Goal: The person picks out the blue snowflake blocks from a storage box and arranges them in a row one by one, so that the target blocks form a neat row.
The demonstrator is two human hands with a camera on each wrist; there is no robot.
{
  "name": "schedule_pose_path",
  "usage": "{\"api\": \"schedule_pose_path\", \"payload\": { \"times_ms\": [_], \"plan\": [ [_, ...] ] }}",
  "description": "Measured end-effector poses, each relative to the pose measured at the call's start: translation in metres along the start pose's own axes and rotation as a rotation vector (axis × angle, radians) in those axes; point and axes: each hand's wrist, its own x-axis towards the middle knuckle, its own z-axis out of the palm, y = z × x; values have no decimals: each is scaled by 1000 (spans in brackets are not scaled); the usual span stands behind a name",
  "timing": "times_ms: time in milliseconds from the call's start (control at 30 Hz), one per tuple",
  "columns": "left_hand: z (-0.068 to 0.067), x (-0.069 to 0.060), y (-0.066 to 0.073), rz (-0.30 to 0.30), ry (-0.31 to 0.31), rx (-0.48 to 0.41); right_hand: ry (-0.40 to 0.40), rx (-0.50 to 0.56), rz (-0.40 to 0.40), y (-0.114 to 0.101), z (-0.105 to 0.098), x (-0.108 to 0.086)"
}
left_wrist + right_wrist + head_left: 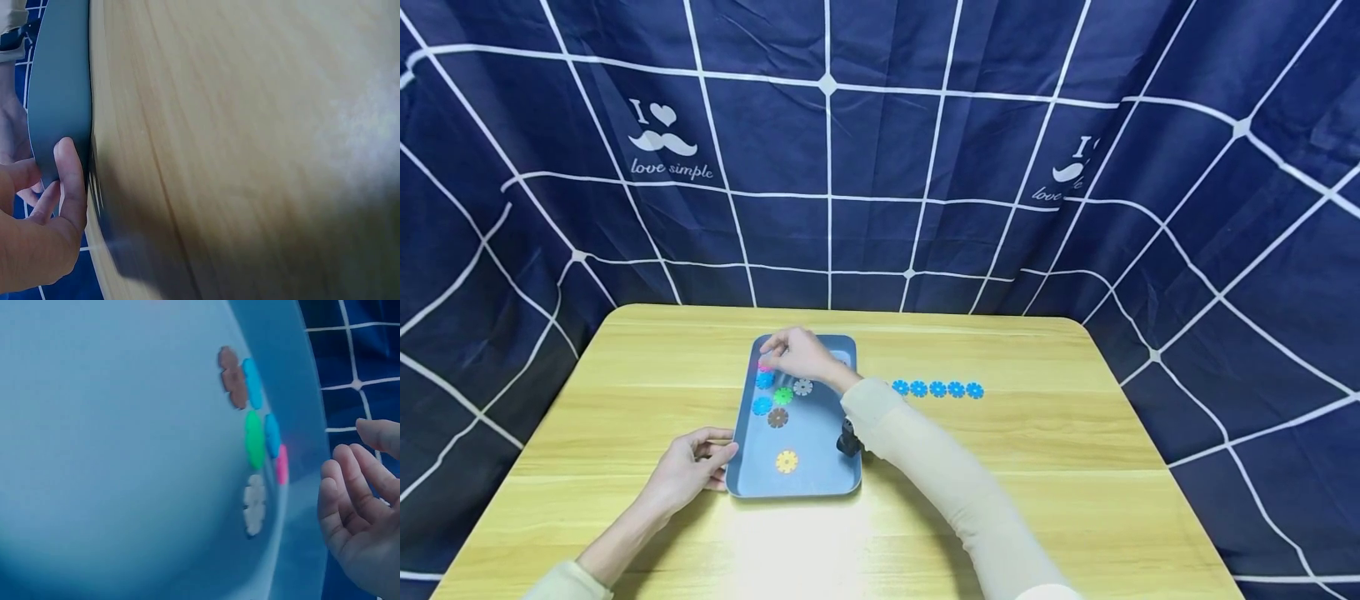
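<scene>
A grey-blue tray (820, 482) lies on the table, and the left hand (688, 471) grips its near left rim. In the left wrist view, fingers of the left hand (53, 219) press against the tray's outer wall (62, 81). The right hand (801, 354) hovers over the far left corner, fingers bent and apart from the thumb, with nothing seen between them in the right wrist view. Close by lies a pink notched disc (282, 464). Inside the tray are also blue discs (762, 406), a green disc (783, 396), a grey disc (802, 387), a brown disc (777, 417) and a yellow disc (787, 462).
Several blue discs (937, 389) form a row on the wooden table (1037, 467), right of the tray. A small black object (848, 438) shows at the right forearm, over the tray's right edge. Dark blue curtains (880, 167) with white lines surround the table's back and sides.
</scene>
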Motion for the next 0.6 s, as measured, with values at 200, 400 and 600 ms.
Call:
{"api": "schedule_pose_path", "payload": {
  "times_ms": [200, 400, 600],
  "plan": [
    [-3, -1, -4, 1, -3, 0, -40, -36, 68, 10, 11, 5],
    [-6, -1, -8, 4, -17, -9, -55, -100, 85, 16, 19, 3],
    [-10, -1, -12, 6, -28, -11, -52, -111, 97, 18, 28, 3]
  ]
}}
